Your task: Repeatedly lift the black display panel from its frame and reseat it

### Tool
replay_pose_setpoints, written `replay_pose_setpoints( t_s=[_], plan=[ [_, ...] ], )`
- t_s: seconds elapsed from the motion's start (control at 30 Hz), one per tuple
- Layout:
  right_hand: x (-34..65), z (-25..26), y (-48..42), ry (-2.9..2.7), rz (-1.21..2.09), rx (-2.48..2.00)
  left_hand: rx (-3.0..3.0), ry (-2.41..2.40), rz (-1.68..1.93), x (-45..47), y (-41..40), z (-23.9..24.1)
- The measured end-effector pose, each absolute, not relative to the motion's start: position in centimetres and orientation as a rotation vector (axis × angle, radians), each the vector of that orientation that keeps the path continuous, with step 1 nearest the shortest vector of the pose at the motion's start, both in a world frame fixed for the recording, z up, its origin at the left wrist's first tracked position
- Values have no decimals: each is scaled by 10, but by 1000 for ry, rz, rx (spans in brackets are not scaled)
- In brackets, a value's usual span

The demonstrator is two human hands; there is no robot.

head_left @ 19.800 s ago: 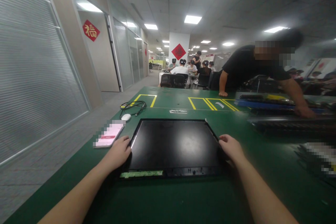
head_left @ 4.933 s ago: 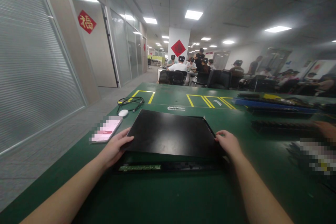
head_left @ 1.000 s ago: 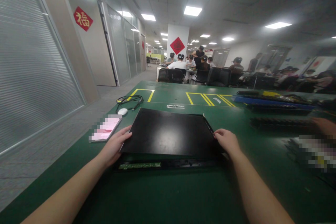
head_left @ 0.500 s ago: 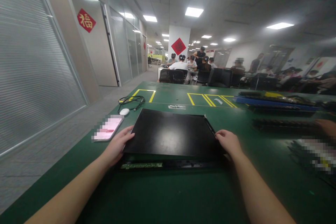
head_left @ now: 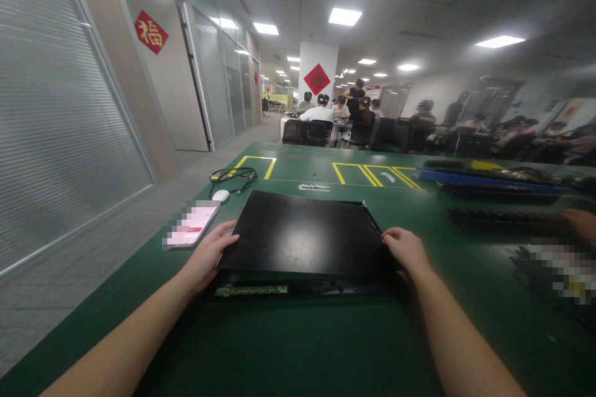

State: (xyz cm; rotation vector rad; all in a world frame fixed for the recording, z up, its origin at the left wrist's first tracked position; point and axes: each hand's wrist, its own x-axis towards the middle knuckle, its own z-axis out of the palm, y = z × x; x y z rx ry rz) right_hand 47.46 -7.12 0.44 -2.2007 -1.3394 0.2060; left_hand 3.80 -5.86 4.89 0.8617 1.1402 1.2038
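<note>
In front of me is a flat, glossy black display panel [head_left: 302, 232], tilted slightly above a dark frame [head_left: 335, 288]. A strip of green circuit board [head_left: 251, 290] shows along the frame's near side. My left hand [head_left: 214, 254] is closed on the panel's left edge, thumb on top and the other fingers partly hidden below. On the right edge, my right hand [head_left: 404, 251] pinches the panel between thumb and bent fingers. Whether those fingers also touch the frame is hidden.
Left on the green table [head_left: 298, 347] are a phone [head_left: 190, 226], a white mouse-like object [head_left: 220, 196] and a coiled black cable [head_left: 233, 180]. Dark parts and a blue tray [head_left: 488, 180] lie at right, near another person's hand [head_left: 580, 223]. People sit at tables beyond.
</note>
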Motion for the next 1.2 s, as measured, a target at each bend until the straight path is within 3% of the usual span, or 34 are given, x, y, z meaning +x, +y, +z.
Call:
replay_pose_setpoints(
  t_s=[1.2],
  plan=[
    [476, 5, -71, -1393, 146, -2201, 891, 1107, 1163, 32, -54, 41]
  ],
)
